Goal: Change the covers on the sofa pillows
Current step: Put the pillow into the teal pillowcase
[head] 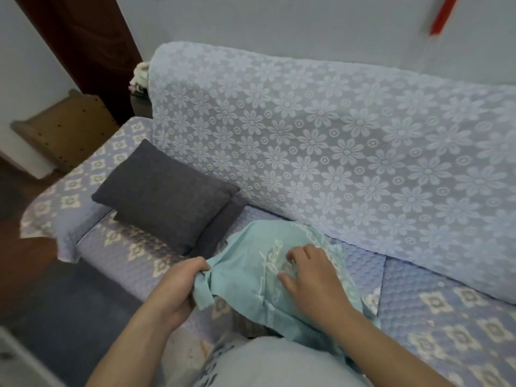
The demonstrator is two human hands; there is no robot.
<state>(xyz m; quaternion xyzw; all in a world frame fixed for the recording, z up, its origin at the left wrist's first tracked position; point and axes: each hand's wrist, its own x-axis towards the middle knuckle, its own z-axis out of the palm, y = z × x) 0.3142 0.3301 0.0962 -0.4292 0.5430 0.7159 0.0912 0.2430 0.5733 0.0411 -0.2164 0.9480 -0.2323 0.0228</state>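
Note:
A light teal pillow cover (251, 261) with pale embroidered lettering lies crumpled on the sofa seat (446, 289) in front of me. My left hand (178, 286) grips the cover's left edge, where a strip of fabric hangs down. My right hand (310, 275) rests on top of the cover with its fingers curled into the cloth. A dark grey pillow (164, 191) lies flat on the seat to the left, beside the armrest, with a second grey piece (220, 227) partly under it.
A blue floral lace throw (335, 141) drapes over the sofa back. The armrest (83, 174) at the left wears a patterned cover. A cardboard box (64, 132) stands on the floor beyond it, next to a dark wooden door (83, 43).

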